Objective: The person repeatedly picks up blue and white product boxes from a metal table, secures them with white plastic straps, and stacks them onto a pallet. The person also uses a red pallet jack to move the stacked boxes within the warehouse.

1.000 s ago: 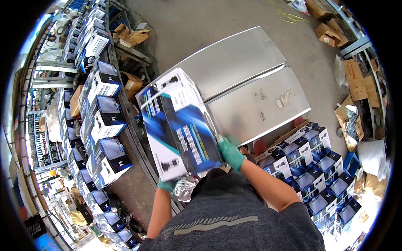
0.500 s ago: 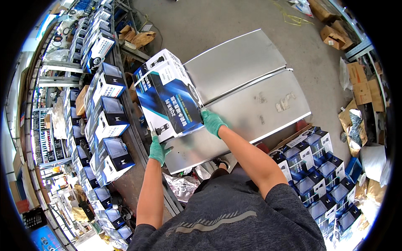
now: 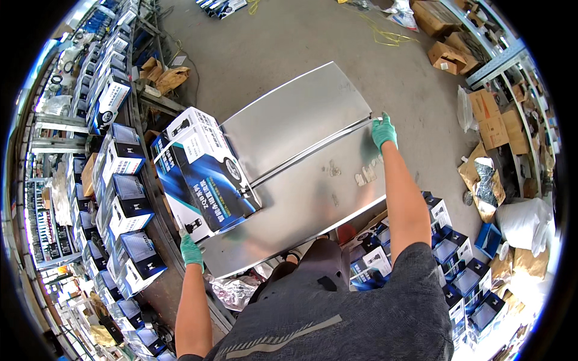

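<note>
A large blue, white and black printed cardboard box (image 3: 208, 174) lies on the left part of a two-panel metal tabletop (image 3: 295, 210). My left hand (image 3: 191, 249), in a green glove, touches the box's near left corner with its fingers, the thumb held apart. Out at the tabletop's right edge, by the seam between the panels, is my green-gloved right hand (image 3: 383, 130). Its fingers are apart and rest against the edge. The undersides of both hands are hidden.
Similar boxes (image 3: 137, 256) stand in a long row on the left rack. More boxes (image 3: 466, 283) are stacked at the near right. Brown cartons (image 3: 487, 117) and a shelf rack (image 3: 500, 63) line the right side. Crumpled silver film (image 3: 235, 292) lies below the table's near edge.
My right hand has left the box's right side and reached across to the tabletop's right edge. The left hand stays at the box's near corner. The whole view has shifted.
</note>
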`<action>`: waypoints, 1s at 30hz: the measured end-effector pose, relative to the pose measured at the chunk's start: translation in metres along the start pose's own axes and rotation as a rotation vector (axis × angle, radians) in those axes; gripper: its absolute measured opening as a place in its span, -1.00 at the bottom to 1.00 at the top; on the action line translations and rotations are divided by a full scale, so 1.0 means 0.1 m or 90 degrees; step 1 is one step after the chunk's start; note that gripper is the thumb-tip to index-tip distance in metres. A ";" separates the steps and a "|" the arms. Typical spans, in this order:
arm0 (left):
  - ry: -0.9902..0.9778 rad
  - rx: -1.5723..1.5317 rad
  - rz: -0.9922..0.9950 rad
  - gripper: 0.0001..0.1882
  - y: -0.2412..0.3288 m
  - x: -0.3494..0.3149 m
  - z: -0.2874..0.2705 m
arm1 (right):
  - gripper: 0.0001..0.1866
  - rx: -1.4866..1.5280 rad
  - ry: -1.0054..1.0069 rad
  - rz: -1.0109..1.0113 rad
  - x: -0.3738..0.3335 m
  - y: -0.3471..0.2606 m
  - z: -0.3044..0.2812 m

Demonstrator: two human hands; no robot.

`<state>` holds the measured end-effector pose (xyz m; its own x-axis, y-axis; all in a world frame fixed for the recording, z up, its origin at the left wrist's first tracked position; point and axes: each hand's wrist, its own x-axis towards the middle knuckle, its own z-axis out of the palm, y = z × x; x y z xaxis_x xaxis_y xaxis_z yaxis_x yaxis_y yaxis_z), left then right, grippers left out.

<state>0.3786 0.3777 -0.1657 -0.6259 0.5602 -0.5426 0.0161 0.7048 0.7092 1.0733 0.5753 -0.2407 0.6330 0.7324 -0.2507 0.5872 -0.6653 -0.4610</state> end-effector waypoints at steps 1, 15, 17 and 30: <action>0.001 0.007 -0.009 -0.07 -0.04 0.00 -0.06 | -0.41 -0.009 -0.057 -0.030 0.25 0.04 0.13; 0.214 0.488 0.633 -0.59 0.68 -0.52 0.21 | -0.74 0.828 0.111 -0.162 -1.10 -1.25 -1.39; 0.093 0.522 0.814 -0.64 1.07 -1.04 0.22 | -0.73 0.799 0.071 -0.374 -2.06 -1.92 -1.75; -0.050 1.121 0.693 -0.51 1.94 -1.02 -0.30 | -0.60 0.439 -0.369 -1.087 -4.29 -3.53 -0.90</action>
<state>0.4218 0.4439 0.0408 0.1795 0.9234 -0.3394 0.8692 -0.3104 -0.3849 0.6401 0.4823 0.1064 -0.6113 0.4944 0.6180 -0.0530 0.7535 -0.6553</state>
